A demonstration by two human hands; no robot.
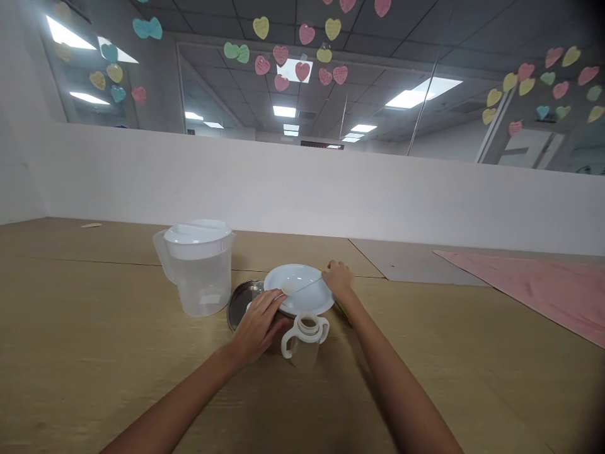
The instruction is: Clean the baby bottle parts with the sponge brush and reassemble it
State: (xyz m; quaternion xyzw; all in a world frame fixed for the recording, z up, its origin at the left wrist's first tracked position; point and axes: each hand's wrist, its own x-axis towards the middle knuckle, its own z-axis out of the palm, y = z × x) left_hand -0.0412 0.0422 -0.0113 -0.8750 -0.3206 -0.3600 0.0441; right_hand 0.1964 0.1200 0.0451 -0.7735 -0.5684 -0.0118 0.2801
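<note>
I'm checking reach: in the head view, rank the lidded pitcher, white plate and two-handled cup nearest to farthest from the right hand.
1. White plate: just left of the right hand.
2. Two-handled cup: on the plate's near side.
3. Lidded pitcher: well to the left.

A pink sheet, perhaps cloth, lies at right, and heart-shaped notes dot the glass behind

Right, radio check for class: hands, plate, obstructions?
Left hand by white plate; right hand holding thin rod over it; handled bottle close in front, possibly obstructing.
</note>
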